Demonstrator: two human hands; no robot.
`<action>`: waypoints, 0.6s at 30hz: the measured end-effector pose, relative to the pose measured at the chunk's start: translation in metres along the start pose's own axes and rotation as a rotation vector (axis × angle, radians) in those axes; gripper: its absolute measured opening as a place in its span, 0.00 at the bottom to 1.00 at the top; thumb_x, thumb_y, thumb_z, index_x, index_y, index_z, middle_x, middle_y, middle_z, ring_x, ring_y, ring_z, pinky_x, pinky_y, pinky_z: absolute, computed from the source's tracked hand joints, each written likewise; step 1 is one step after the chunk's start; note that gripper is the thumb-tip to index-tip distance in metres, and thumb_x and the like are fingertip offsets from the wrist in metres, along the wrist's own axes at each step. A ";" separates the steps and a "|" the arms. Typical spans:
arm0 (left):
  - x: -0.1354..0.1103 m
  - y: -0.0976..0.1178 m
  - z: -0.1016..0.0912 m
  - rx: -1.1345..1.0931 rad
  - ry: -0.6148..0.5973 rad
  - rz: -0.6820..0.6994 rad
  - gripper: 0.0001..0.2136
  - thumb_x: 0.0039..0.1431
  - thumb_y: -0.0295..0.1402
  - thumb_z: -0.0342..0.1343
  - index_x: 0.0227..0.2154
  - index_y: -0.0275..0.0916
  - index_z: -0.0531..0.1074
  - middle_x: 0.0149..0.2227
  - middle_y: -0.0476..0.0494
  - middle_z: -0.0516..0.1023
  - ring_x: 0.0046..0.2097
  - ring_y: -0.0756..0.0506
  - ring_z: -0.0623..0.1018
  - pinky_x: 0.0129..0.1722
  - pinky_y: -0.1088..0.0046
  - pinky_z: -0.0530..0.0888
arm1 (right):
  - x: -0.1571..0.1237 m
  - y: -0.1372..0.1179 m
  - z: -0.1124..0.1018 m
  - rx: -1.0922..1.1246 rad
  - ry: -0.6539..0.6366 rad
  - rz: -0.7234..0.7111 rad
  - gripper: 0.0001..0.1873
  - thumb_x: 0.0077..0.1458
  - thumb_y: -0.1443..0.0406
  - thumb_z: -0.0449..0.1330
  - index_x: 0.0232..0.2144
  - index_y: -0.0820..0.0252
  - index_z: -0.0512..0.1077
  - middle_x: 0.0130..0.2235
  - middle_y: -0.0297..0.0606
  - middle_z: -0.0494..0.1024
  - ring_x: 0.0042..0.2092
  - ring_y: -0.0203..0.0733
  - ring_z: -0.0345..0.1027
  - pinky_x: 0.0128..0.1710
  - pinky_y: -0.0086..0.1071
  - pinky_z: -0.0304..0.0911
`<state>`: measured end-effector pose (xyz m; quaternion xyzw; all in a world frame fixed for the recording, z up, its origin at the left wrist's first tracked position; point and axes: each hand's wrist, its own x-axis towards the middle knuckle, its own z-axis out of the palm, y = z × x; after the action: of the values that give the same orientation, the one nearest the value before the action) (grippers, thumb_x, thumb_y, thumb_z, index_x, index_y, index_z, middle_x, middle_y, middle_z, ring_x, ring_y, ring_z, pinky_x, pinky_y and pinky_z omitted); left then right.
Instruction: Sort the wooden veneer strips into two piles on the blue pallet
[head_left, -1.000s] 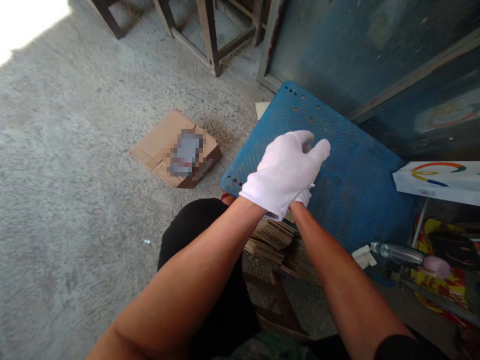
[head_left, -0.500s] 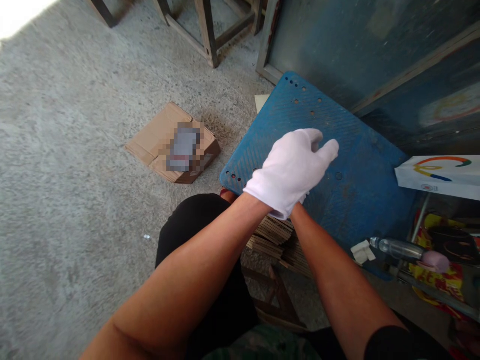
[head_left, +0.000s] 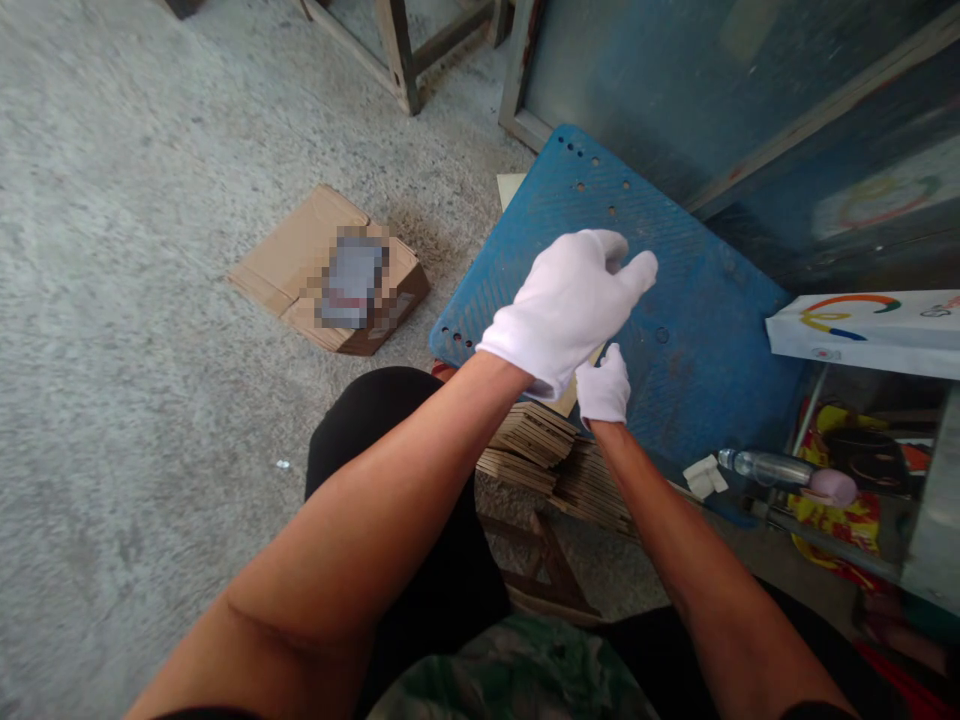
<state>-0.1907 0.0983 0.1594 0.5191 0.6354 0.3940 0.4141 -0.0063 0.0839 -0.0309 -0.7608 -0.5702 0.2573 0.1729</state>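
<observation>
My left hand (head_left: 564,302), in a white glove, hovers over the blue plastic tabletop (head_left: 705,300). Its thumb and forefinger are apart with nothing visible between them; the other fingers are hidden. My right hand (head_left: 604,388), gloved too, is closed at the edge of a thin pale board (head_left: 568,392). The left hand and wrist cover much of that board. Just below, at the table's near side, are stacks of thin wooden boards (head_left: 529,437), their edges facing me.
On the floor to the left stands a cardboard box (head_left: 296,245) with a blurred patch on it. A white printed box (head_left: 862,325) lies at the table's right corner. A clear bottle (head_left: 780,470) is below it. Wooden stool legs (head_left: 397,50) and a framed glass panel (head_left: 637,100) stand beyond.
My right hand has come out from behind the left wrist, with the pale board now showing beside it. The left hand keeps much the same pose. The whole view has shifted slightly.
</observation>
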 end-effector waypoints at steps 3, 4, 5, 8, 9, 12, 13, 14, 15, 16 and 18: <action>-0.001 0.002 -0.002 0.022 -0.009 0.012 0.13 0.58 0.35 0.49 0.18 0.40 0.60 0.21 0.49 0.64 0.31 0.49 0.66 0.32 0.71 0.60 | -0.035 0.008 -0.023 0.207 0.039 0.104 0.40 0.47 0.50 0.60 0.57 0.68 0.62 0.51 0.51 0.72 0.50 0.47 0.69 0.52 0.40 0.62; -0.002 0.002 -0.002 0.026 -0.016 0.018 0.13 0.57 0.35 0.48 0.18 0.41 0.60 0.21 0.49 0.64 0.31 0.48 0.66 0.32 0.70 0.60 | -0.051 0.013 -0.030 0.273 0.043 0.130 0.39 0.48 0.51 0.60 0.57 0.68 0.62 0.50 0.51 0.73 0.48 0.45 0.70 0.51 0.39 0.63; -0.002 0.003 -0.002 0.031 -0.022 0.021 0.14 0.57 0.36 0.48 0.17 0.41 0.59 0.20 0.48 0.64 0.32 0.48 0.65 0.32 0.70 0.60 | -0.069 0.019 -0.036 0.317 0.034 0.156 0.38 0.48 0.51 0.60 0.56 0.68 0.63 0.48 0.50 0.75 0.47 0.44 0.71 0.50 0.38 0.64; -0.003 0.003 -0.001 0.051 -0.047 0.013 0.14 0.56 0.36 0.48 0.17 0.43 0.57 0.19 0.49 0.62 0.32 0.47 0.65 0.32 0.69 0.59 | -0.128 0.043 -0.046 0.365 -0.037 0.244 0.35 0.48 0.52 0.60 0.54 0.68 0.66 0.41 0.46 0.78 0.42 0.42 0.73 0.46 0.36 0.66; -0.004 0.003 0.000 0.060 -0.055 0.009 0.14 0.56 0.36 0.48 0.17 0.43 0.57 0.19 0.49 0.61 0.32 0.47 0.64 0.31 0.69 0.59 | -0.147 0.052 -0.047 0.348 -0.061 0.270 0.33 0.49 0.52 0.60 0.53 0.67 0.67 0.40 0.45 0.78 0.40 0.42 0.73 0.45 0.36 0.66; -0.006 0.003 0.003 0.078 -0.078 0.028 0.14 0.56 0.37 0.47 0.17 0.42 0.57 0.20 0.50 0.58 0.30 0.49 0.62 0.29 0.70 0.57 | -0.191 0.078 -0.044 0.262 -0.139 0.313 0.28 0.49 0.53 0.59 0.47 0.67 0.71 0.40 0.46 0.78 0.39 0.41 0.73 0.45 0.35 0.66; -0.006 0.002 0.003 0.085 -0.088 0.034 0.13 0.56 0.38 0.48 0.18 0.41 0.58 0.21 0.50 0.57 0.30 0.49 0.61 0.29 0.70 0.56 | -0.200 0.084 -0.042 0.220 -0.166 0.303 0.26 0.50 0.54 0.59 0.46 0.66 0.72 0.41 0.46 0.78 0.39 0.41 0.73 0.45 0.35 0.66; -0.008 0.002 0.004 0.092 -0.100 0.035 0.13 0.55 0.38 0.48 0.19 0.40 0.59 0.22 0.50 0.56 0.31 0.50 0.61 0.30 0.70 0.56 | -0.206 0.089 -0.040 0.166 -0.186 0.280 0.24 0.50 0.54 0.58 0.45 0.65 0.73 0.42 0.45 0.78 0.39 0.41 0.72 0.46 0.35 0.66; -0.009 0.001 0.005 0.098 -0.123 0.038 0.12 0.56 0.38 0.48 0.20 0.39 0.61 0.23 0.50 0.57 0.32 0.51 0.60 0.31 0.71 0.56 | -0.210 0.092 -0.039 0.100 -0.198 0.243 0.22 0.51 0.55 0.57 0.44 0.64 0.74 0.42 0.44 0.78 0.40 0.41 0.72 0.46 0.35 0.65; -0.010 0.000 0.006 0.101 -0.152 0.040 0.13 0.57 0.38 0.47 0.21 0.37 0.64 0.24 0.50 0.59 0.33 0.51 0.60 0.33 0.70 0.57 | -0.213 0.095 -0.039 0.024 -0.208 0.193 0.21 0.53 0.56 0.56 0.44 0.63 0.74 0.43 0.43 0.78 0.41 0.41 0.72 0.47 0.35 0.65; -0.011 -0.001 0.007 0.093 -0.204 0.041 0.15 0.59 0.40 0.44 0.26 0.34 0.68 0.26 0.47 0.63 0.36 0.50 0.59 0.37 0.68 0.57 | -0.214 0.097 -0.040 -0.142 -0.229 0.061 0.18 0.55 0.59 0.54 0.44 0.60 0.75 0.43 0.42 0.78 0.43 0.42 0.71 0.48 0.36 0.63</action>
<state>-0.1835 0.0873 0.1571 0.5880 0.5967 0.3178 0.4440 0.0465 -0.1479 -0.0114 -0.7535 -0.5798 0.3066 0.0444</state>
